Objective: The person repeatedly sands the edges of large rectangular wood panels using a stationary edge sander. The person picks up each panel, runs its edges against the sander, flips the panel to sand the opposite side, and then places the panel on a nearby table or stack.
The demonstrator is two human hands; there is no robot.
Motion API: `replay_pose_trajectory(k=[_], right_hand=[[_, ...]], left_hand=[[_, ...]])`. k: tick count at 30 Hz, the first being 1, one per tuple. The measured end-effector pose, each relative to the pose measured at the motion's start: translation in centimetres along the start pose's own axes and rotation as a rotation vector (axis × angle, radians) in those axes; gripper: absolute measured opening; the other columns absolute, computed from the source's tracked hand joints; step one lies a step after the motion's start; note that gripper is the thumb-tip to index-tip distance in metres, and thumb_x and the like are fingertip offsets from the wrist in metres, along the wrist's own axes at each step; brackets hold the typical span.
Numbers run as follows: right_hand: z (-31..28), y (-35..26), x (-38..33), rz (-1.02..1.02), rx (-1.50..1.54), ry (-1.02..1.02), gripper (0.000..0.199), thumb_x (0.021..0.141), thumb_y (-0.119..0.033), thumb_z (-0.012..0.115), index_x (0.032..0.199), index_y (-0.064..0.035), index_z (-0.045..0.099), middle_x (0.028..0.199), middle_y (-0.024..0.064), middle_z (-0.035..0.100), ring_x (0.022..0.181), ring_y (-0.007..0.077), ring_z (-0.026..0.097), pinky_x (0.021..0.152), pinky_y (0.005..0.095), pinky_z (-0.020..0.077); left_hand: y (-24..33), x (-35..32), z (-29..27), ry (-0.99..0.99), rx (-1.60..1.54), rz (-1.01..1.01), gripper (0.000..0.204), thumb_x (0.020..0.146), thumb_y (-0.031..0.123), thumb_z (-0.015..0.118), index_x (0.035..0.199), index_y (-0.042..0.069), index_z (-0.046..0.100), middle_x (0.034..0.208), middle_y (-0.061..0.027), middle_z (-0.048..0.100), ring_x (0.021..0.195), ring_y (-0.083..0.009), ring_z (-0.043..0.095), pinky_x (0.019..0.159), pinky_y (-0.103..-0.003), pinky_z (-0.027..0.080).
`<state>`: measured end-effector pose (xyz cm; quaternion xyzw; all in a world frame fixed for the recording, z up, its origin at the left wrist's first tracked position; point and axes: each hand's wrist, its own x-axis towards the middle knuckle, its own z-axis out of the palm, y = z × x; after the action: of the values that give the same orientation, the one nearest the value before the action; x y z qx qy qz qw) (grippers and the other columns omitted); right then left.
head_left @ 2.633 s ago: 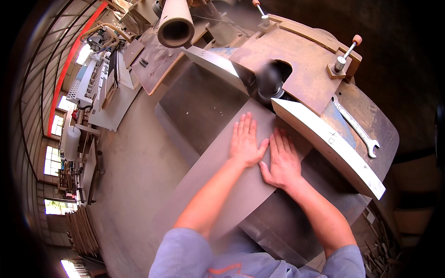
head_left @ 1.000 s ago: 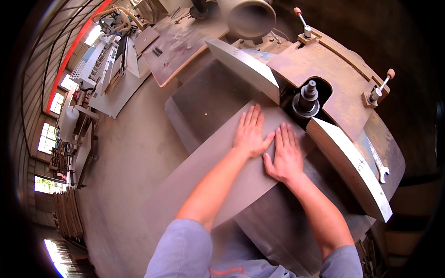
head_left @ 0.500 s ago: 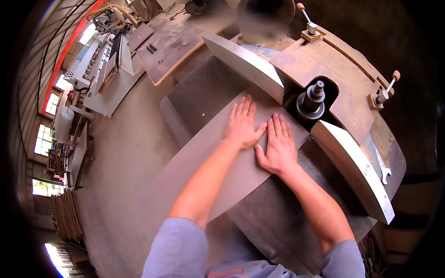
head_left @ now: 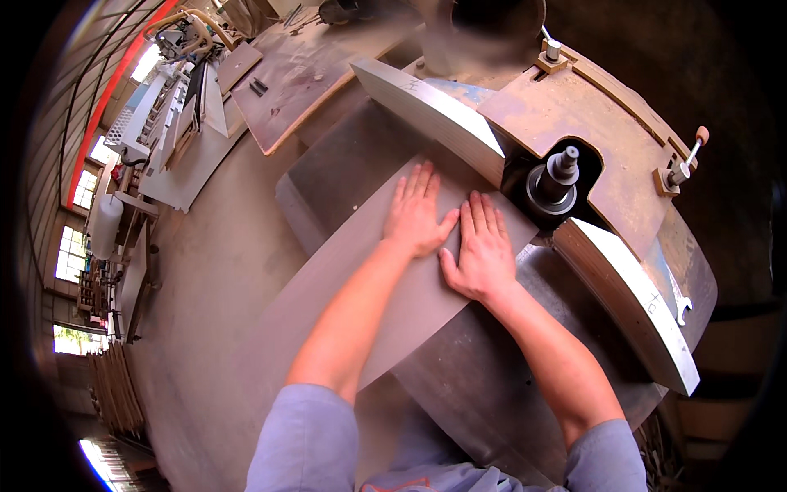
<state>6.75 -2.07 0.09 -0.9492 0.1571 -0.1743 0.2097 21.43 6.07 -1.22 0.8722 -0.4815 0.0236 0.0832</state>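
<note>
A long flat brown board (head_left: 328,279) lies across the grey metal machine table (head_left: 344,168). My left hand (head_left: 416,215) rests flat on the board, fingers spread. My right hand (head_left: 482,250) lies flat beside it, thumb almost touching the left thumb. Both palms press the board's far end, close to the upright metal spindle (head_left: 557,176) that stands in a gap between two pale fence pieces (head_left: 426,107) (head_left: 635,303). The board's far edge lies against the fence near the spindle.
A wrench (head_left: 679,302) lies on the machine top at the right. A lever with a round knob (head_left: 687,156) stands behind the fence. A brown panel (head_left: 311,74) and other workshop machines (head_left: 176,90) sit at the upper left. Stacked boards (head_left: 115,385) stand by the windows.
The view has shifted, so the spindle and fence now sit more to the right. My hands have stayed flat on the board, which has slid along the fence toward the spindle.
</note>
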Motion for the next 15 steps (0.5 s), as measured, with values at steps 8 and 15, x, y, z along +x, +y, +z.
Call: replay_pose_trajectory(k=[8,15], right_hand=[[2.0,-1.2,2.9,-0.003,0.002,0.023,0.077,0.074,-0.032,0.061,0.132,0.0128,0.037,0.142,0.0307,0.033,0.136,0.0400,0.028,0.114,0.0467,0.0195],[3.4,-2.7,6.6,0.009,-0.004,0.068,0.073,0.074,-0.031,0.061,0.131,0.0102,0.038,0.140,0.0292,0.036,0.133,0.0401,0.033,0.113,0.0460,0.0229]], left_hand=[[-3.4,1.4,-0.2,-0.013,0.028,-0.012,0.078,0.088,0.049,0.047,0.144,-0.003,0.029,0.155,-0.0157,0.018,0.145,-0.0266,0.013,0.118,-0.040,0.010],[-6.8,3.8,-0.6,-0.037,0.018,-0.015,0.080,0.089,0.051,0.045,0.145,-0.002,0.026,0.156,-0.0156,0.016,0.145,-0.0270,0.012,0.118,-0.040,0.009]])
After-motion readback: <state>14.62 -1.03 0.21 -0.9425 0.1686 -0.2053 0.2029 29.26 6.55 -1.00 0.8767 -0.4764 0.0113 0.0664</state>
